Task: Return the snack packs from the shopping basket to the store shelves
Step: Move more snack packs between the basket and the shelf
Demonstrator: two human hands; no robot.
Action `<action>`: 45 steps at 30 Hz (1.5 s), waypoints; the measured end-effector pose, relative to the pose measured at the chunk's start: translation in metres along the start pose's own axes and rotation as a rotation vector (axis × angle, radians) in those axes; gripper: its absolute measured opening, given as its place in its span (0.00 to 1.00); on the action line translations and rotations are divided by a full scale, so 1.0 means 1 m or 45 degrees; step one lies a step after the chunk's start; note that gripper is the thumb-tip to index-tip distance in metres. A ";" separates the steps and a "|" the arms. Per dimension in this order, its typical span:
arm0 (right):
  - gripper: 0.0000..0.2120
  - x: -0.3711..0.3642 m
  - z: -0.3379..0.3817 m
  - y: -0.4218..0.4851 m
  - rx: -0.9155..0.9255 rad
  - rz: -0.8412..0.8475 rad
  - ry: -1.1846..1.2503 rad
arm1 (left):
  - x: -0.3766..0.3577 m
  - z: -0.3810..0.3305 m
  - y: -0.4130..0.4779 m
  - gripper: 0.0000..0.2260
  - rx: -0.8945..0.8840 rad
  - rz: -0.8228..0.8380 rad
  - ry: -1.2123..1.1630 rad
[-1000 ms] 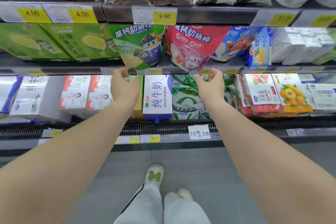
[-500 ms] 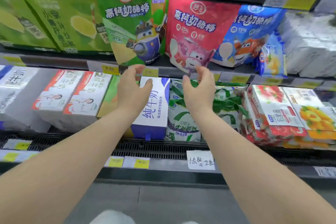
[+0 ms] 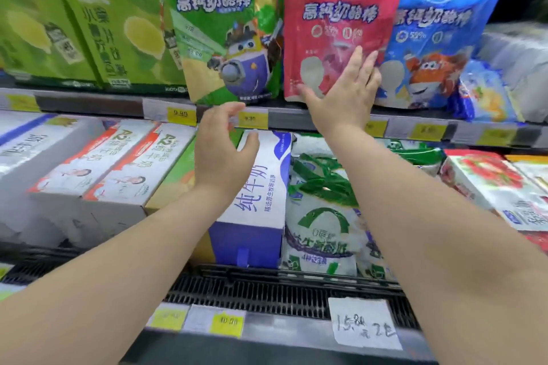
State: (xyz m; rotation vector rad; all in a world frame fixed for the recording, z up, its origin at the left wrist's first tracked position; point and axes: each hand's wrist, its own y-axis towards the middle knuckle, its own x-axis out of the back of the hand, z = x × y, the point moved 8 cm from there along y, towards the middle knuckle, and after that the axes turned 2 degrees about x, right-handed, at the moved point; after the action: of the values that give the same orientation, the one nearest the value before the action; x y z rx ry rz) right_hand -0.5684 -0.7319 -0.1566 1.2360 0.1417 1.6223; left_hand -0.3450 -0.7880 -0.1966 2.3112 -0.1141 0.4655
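Under my fingers (image 3: 360, 67) the red pouch (image 3: 341, 24) is glossy plastic; the milk carton (image 3: 258, 195) is matt cardboard.

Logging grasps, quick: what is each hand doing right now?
Left hand: open, holding nothing, below the green pack.
Right hand: open, fingers spread flat against the red pack.

Green snack pack (image 3: 221, 27), red snack pack (image 3: 341, 24), blue snack pack (image 3: 439, 29), all cartoon-printed; white-and-blue milk carton (image 3: 258, 195); yellow price tags (image 3: 181, 115)
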 end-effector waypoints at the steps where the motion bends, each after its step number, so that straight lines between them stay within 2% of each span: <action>1: 0.52 0.001 -0.001 0.003 0.044 0.027 0.039 | 0.002 -0.003 0.002 0.18 -0.018 0.003 0.014; 4: 0.46 0.004 -0.001 0.000 0.134 0.039 0.092 | 0.005 -0.009 0.008 0.21 -0.063 0.011 0.055; 8: 0.41 0.006 -0.015 -0.013 0.067 -0.069 0.046 | 0.000 -0.010 0.023 0.30 -0.077 -0.002 0.244; 12: 0.50 0.010 -0.011 -0.011 0.020 -0.165 -0.087 | -0.015 -0.015 0.055 0.41 -0.006 -0.037 0.463; 15: 0.54 0.004 -0.008 -0.009 -0.024 -0.156 -0.101 | -0.033 -0.010 0.074 0.45 0.105 -0.010 0.592; 18: 0.50 -0.002 -0.012 -0.012 -0.021 -0.182 -0.108 | -0.048 -0.004 0.083 0.44 0.118 0.022 0.645; 21: 0.47 -0.002 -0.017 -0.013 -0.015 -0.205 -0.090 | -0.053 0.000 0.087 0.37 0.056 0.039 0.577; 26: 0.47 -0.002 -0.018 -0.011 -0.050 -0.166 -0.064 | -0.046 0.012 0.099 0.33 -0.076 0.167 0.505; 32: 0.47 -0.003 -0.004 -0.013 -0.061 -0.151 -0.123 | -0.051 0.015 0.107 0.34 -0.086 0.286 0.374; 38: 0.48 0.001 -0.011 -0.017 -0.070 -0.185 -0.087 | -0.062 -0.002 0.107 0.35 -0.038 0.156 0.358; 45: 0.44 0.001 -0.001 -0.013 -0.027 -0.146 -0.170 | -0.063 -0.002 0.109 0.40 -0.027 0.316 0.465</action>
State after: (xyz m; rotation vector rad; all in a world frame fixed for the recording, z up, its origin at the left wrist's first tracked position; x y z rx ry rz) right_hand -0.5610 -0.7249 -0.1648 1.2925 0.1096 1.4352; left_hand -0.4280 -0.8670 -0.1444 2.1605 -0.2261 0.9975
